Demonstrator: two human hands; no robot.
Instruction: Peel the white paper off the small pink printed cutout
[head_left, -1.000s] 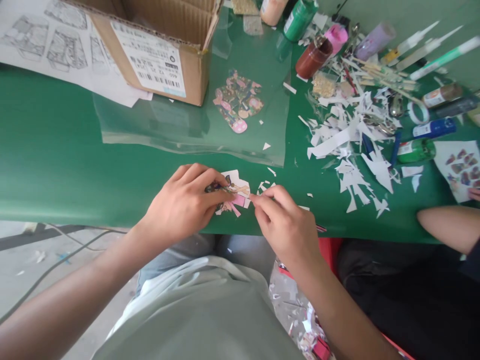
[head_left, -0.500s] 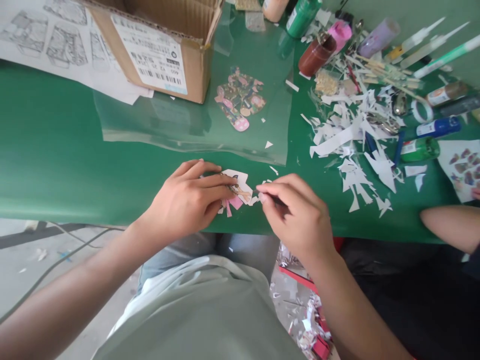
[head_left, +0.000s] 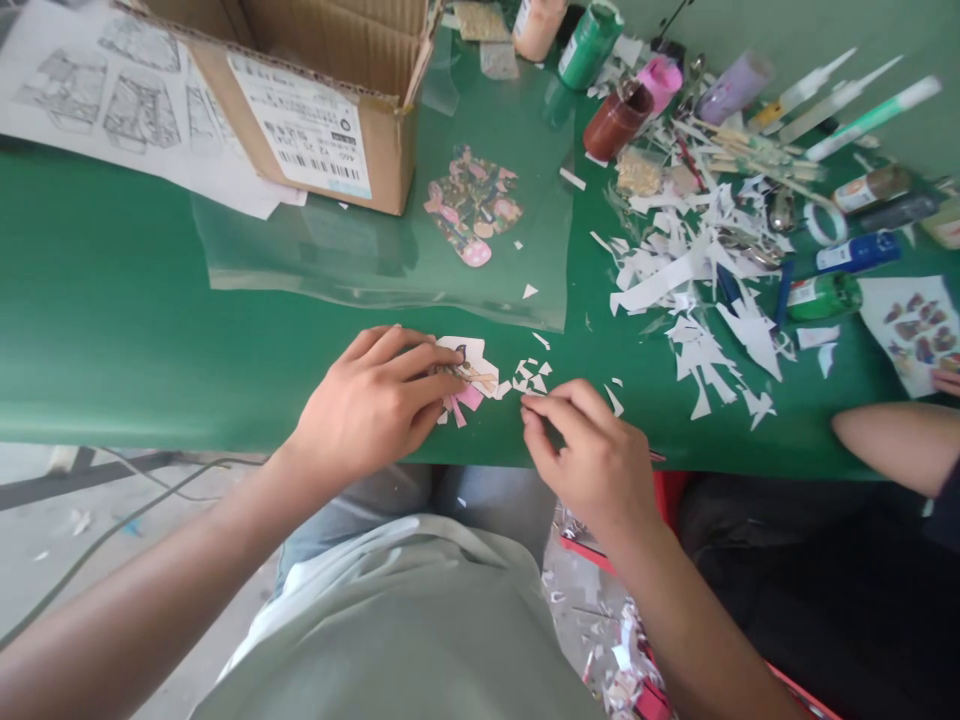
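Note:
My left hand (head_left: 379,390) lies with its fingers stretched out on a white paper cut-out (head_left: 480,355) with a printed figure, pressing it against the green table. Pink paper (head_left: 466,398) shows beneath the cut-out's lower edge. To the right, my right hand (head_left: 589,440) is closed in a pinch, its fingertips low over the table. What it pinches is too small or hidden to make out. Just above those fingertips lie several small white paper scraps (head_left: 534,372). A thin reddish end (head_left: 656,457) shows beside the right hand at the table edge.
A cardboard box (head_left: 386,150) and printed sheets (head_left: 90,90) stand back left. Patterned cut-outs (head_left: 476,205) rest on a clear plastic sheet (head_left: 300,270). Paper offcuts (head_left: 697,270), paint bottles (head_left: 619,118) and glue tubes crowd the right. Another person's arm (head_left: 900,440) rests at far right.
My right hand has drawn back slightly from the cut-out and moved down, uncovering the small scraps. My left hand stays on the paper. The whole view has shifted a little.

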